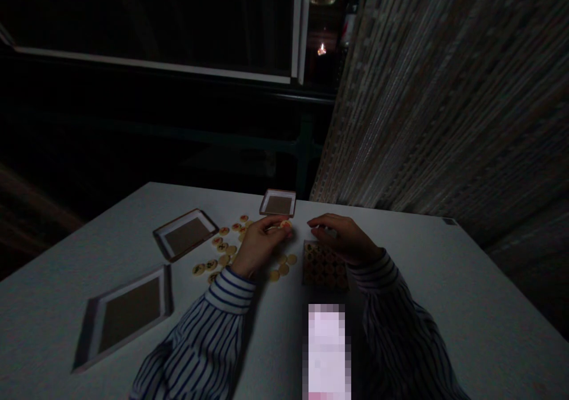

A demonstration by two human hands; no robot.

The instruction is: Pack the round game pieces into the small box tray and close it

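My left hand [261, 241] pinches a round Chinese chess piece [285, 226] with a red mark between thumb and fingertips. To its right, my right hand [340, 234] hovers with curved fingers slightly apart; no piece shows in it. Below the right hand sits a box [304, 269] filled with rows of chess pieces, its far right part hidden by the hand. Loose pieces [223, 247] lie scattered left of my left hand, some showing red or black characters. A few plain-looking pieces [283, 268] rest between the left forearm and the box.
On the white table [444, 293] stand three shallow box lids or trays: a small one [291, 195] at the far edge, another [169, 256] at left, and a larger one [166, 290] nearer. A blurred pale rectangle [326, 352] covers the near middle. A string curtain [400, 104] hangs behind.
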